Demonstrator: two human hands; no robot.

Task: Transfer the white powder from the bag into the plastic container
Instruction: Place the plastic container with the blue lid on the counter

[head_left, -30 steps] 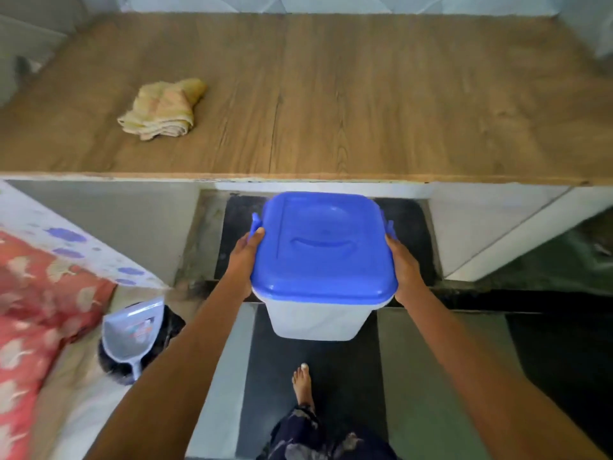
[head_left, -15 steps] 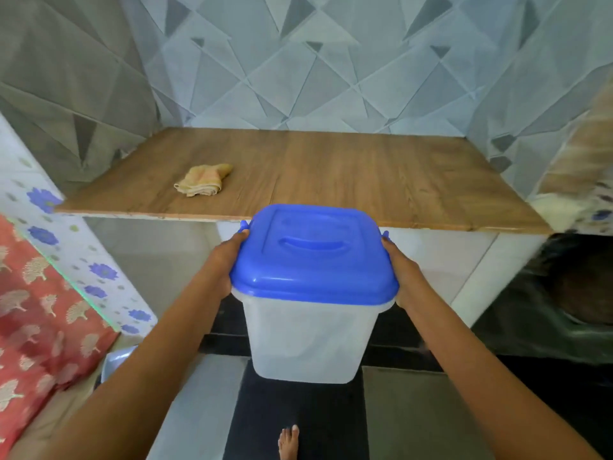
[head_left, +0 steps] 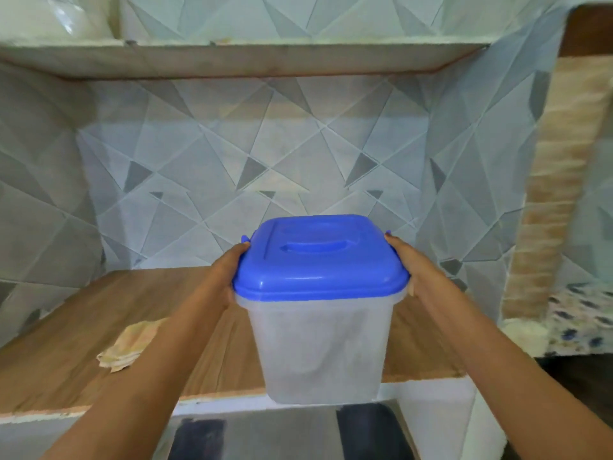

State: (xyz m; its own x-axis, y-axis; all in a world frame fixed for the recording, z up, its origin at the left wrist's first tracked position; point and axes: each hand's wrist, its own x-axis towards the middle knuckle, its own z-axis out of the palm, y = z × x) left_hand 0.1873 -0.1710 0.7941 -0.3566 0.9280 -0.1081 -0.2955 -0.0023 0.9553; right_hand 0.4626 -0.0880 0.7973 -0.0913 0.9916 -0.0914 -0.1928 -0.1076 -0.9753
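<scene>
Status: early, no transfer begun. The plastic container (head_left: pixel 318 343) is carried in the air at the front edge of the bench (head_left: pixel 66 327), its base not set down. The blue lid (head_left: pixel 320 257) is closed on it, and the translucent walls show no powder inside.

Grip: the left hand (head_left: pixel 229 277) and right hand (head_left: pixel 411 267) grip opposite sides just under the lid rim. The fingers (head_left: pixel 394 244) lie along the side walls toward the latches, with the thumbs on the near side. How far the fingertips wrap behind is hidden.

Source: what looks like the bag (head_left: pixel 49 18) of white powder sits at the far left end of the shelf (head_left: pixel 265 58) above the bench, well apart from the container and partly cut off by the frame, so I cannot be sure of it.

Left to do, as I judge it: set the container down, take the lid off, fetch and open the bag, pour.

Surroundings: a folded yellow cloth (head_left: pixel 129 343) lies on the bench toward its left front — beside the left forearm and clear of the middle. A patterned tile wall (head_left: pixel 298 154) stands behind.

Obstacles: the closed lid is the main one; both hands are occupied until the container rests on something.
</scene>
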